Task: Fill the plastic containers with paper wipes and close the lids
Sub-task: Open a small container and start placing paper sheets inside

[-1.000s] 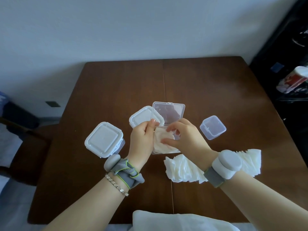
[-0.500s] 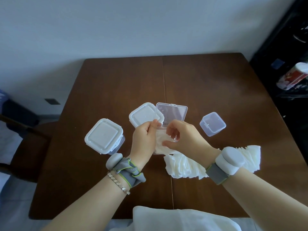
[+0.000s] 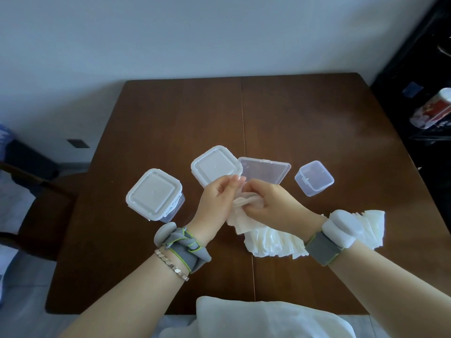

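Observation:
A clear plastic container with its hinged lid (image 3: 264, 170) raised sits at the table's middle, its body hidden behind my hands. My left hand (image 3: 218, 201) grips the container's left side. My right hand (image 3: 268, 202) presses a crumpled white paper wipe (image 3: 244, 203) down into it, fingers curled around the wipe. A fanned stack of white paper wipes (image 3: 275, 240) lies on the table just under my right wrist. Two closed white-lidded containers stand to the left, one (image 3: 155, 193) nearer me and one (image 3: 213, 165) behind my left hand. A small clear closed box (image 3: 314, 178) stands to the right.
The dark wooden table (image 3: 305, 123) stretches back to a pale wall. White cloth (image 3: 268, 318) covers the near edge. A dark chair (image 3: 36, 198) stands at the left. Dark furniture with a red and white packet (image 3: 432, 111) is at the right.
The lid has tipped further back and lower in view. My right hand has pushed the wipe deeper, and wipe edges now stick out below my hands.

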The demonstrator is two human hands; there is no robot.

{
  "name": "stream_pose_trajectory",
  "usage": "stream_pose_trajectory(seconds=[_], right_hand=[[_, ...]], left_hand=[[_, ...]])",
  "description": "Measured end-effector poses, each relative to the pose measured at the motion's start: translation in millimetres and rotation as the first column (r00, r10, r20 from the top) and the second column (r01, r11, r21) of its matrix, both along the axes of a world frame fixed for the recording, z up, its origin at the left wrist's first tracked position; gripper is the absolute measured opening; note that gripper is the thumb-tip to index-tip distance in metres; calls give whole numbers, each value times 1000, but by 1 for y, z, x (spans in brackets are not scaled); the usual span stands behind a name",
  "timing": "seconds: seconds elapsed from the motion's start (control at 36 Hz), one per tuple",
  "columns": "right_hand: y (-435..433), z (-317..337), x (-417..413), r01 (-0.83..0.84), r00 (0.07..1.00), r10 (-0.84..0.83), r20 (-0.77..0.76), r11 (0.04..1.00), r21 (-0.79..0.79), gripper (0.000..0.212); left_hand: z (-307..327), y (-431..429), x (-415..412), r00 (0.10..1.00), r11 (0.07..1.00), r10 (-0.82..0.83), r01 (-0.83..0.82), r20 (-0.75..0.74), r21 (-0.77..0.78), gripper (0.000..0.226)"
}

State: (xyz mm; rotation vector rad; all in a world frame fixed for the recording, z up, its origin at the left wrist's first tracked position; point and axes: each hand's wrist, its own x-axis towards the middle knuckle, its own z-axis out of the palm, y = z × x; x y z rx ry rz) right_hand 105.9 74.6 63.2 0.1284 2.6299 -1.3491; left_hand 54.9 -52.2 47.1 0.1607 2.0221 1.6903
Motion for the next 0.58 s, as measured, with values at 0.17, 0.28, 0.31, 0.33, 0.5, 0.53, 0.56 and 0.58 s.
stream_pose_trajectory(seconds=[0.17, 0.28, 0.31, 0.33, 0.5, 0.53, 0.56, 0.58], right_hand=[[6, 2, 2, 95, 995, -90, 46, 987, -126, 25], [16, 7, 3, 195, 980, -201, -4, 956, -220, 35], [19, 10, 4, 242, 967, -255, -16, 936, -257, 35], [24, 12, 4, 293, 950, -312, -11, 902, -319, 35], [44, 26, 4, 434, 868, -467, 169, 547, -716, 25], [47, 28, 5, 445, 855, -492, 163, 534, -719, 25], [49, 29, 6, 450, 847, -512, 143, 549, -704, 25], [50, 29, 7, 449, 847, -520, 114, 583, -677, 26]], left_hand=[[-2, -4, -4, 974, 990, 10, -42, 227, 138, 17], [-5, -6, -6, 977, 988, 67, -93, 205, 122, 27], [-6, -6, -7, 976, 987, 81, -107, 202, 119, 28], [-8, -7, -8, 978, 989, 84, -106, 193, 107, 30], [-14, -8, -11, 992, 996, 90, -88, 91, -32, 33], [-15, -8, -11, 994, 994, 88, -84, 61, -64, 33], [-15, -8, -12, 996, 993, 79, -75, 33, -90, 33], [-15, -9, -12, 998, 992, 68, -67, 5, -111, 34]])
